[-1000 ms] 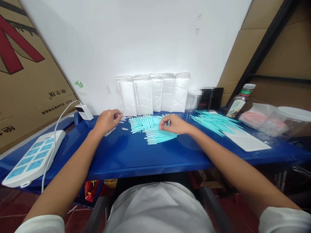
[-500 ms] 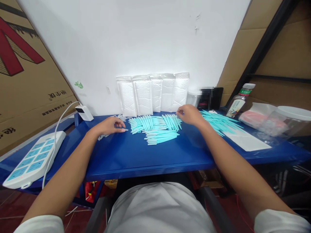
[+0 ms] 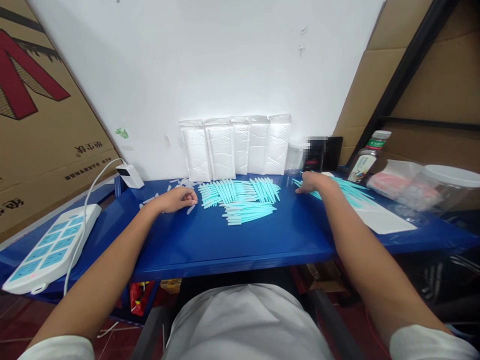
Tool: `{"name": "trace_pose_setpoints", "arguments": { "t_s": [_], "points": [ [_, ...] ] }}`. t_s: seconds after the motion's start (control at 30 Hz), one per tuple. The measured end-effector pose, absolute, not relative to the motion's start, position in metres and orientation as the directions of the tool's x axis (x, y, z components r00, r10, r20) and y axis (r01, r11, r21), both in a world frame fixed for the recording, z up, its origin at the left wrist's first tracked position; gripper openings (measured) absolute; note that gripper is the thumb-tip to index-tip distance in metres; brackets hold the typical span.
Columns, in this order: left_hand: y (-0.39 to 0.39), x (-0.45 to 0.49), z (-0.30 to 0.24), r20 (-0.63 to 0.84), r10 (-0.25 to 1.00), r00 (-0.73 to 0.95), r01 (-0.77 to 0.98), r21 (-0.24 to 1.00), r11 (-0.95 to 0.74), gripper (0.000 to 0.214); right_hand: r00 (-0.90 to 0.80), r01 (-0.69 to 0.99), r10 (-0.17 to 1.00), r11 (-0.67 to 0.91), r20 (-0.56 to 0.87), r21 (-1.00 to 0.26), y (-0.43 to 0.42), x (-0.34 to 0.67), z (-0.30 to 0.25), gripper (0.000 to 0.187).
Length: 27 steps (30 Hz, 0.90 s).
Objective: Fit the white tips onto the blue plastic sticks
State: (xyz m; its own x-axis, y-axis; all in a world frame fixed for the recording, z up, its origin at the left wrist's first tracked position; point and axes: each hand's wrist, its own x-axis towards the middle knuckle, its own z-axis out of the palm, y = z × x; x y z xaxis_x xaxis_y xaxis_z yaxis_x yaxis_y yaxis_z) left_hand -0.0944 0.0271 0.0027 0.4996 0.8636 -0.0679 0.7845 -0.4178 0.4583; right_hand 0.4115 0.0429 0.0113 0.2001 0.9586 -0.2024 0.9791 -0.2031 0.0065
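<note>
My left hand (image 3: 179, 200) is closed at the left of the table, thumb and fingers pinching a small clear cap (image 3: 191, 210) that points down. Several similar loose clear caps (image 3: 173, 182) lie behind and beside it. In the middle, turquoise pointed sticks with whitish capped ends lie in neat bundles (image 3: 249, 212), set at differing angles. My right hand (image 3: 313, 183) is at the left edge of a looser pile of turquoise sticks (image 3: 354, 192). Its fingers close around stick tips; how many they hold is partly hidden.
Padded white envelopes (image 3: 221, 150) lean on the wall behind the bundles. A clear jar (image 3: 295, 159), a labelled bottle (image 3: 365, 162) and a large lidded tub (image 3: 446, 185) stand to the right. A white power strip (image 3: 54, 250) with a cable lies at the left.
My right hand has moved right, from the capped bundles to the loose stick pile. The cap in my left hand has turned from pointing sideways to pointing down.
</note>
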Motion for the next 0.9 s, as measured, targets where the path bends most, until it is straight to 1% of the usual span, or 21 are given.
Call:
{"name": "trace_pose_setpoints", "arguments": {
  "t_s": [0.07, 0.13, 0.2, 0.27, 0.4, 0.53, 0.7, 0.8, 0.9],
  "points": [
    [0.026, -0.095, 0.004, -0.056, 0.858, 0.511, 0.774, 0.464, -0.43, 0.053, 0.182, 0.983, 0.961, -0.185, -0.208, 0.004, 0.044, 0.414, 0.011, 0.036],
    [0.024, -0.096, 0.007, -0.059, 0.853, 0.519, 0.771, 0.464, -0.437, 0.052, 0.208, 0.978, 0.964, -0.207, -0.165, 0.026, 0.045, 0.419, 0.011, 0.045],
    [0.022, -0.098, 0.009, -0.093, 0.856, 0.509, 0.785, 0.457, -0.418, 0.052, 0.257, 0.966, 0.957, -0.253, -0.133, 0.049, 0.046, 0.423, 0.011, 0.054],
    [0.021, -0.099, 0.01, -0.145, 0.857, 0.495, 0.805, 0.446, -0.39, 0.052, 0.282, 0.959, 0.949, -0.276, -0.139, 0.064, 0.046, 0.426, 0.01, 0.058],
    [0.018, -0.096, 0.011, -0.216, 0.815, 0.538, 0.791, 0.462, -0.401, 0.046, 0.251, 0.966, 0.956, -0.238, -0.152, 0.096, 0.045, 0.424, 0.009, 0.06],
    [0.013, -0.093, 0.017, -0.229, 0.792, 0.567, 0.767, 0.496, -0.406, 0.044, 0.19, 0.981, 0.969, -0.181, -0.155, 0.073, 0.046, 0.422, 0.01, 0.054],
    [0.009, -0.095, 0.024, -0.281, 0.791, 0.543, 0.791, 0.488, -0.37, 0.047, 0.094, 0.996, 0.985, -0.093, -0.148, 0.014, 0.047, 0.422, 0.013, 0.033],
    [0.01, -0.096, 0.024, -0.282, 0.793, 0.54, 0.794, 0.482, -0.37, 0.043, 0.046, 0.999, 0.992, -0.049, -0.115, -0.022, 0.049, 0.423, 0.013, 0.028],
    [0.011, -0.094, 0.022, -0.263, 0.801, 0.538, 0.791, 0.486, -0.372, 0.041, 0.026, 0.999, 0.997, -0.029, -0.076, -0.045, 0.053, 0.424, 0.01, 0.029]
  ]
}}
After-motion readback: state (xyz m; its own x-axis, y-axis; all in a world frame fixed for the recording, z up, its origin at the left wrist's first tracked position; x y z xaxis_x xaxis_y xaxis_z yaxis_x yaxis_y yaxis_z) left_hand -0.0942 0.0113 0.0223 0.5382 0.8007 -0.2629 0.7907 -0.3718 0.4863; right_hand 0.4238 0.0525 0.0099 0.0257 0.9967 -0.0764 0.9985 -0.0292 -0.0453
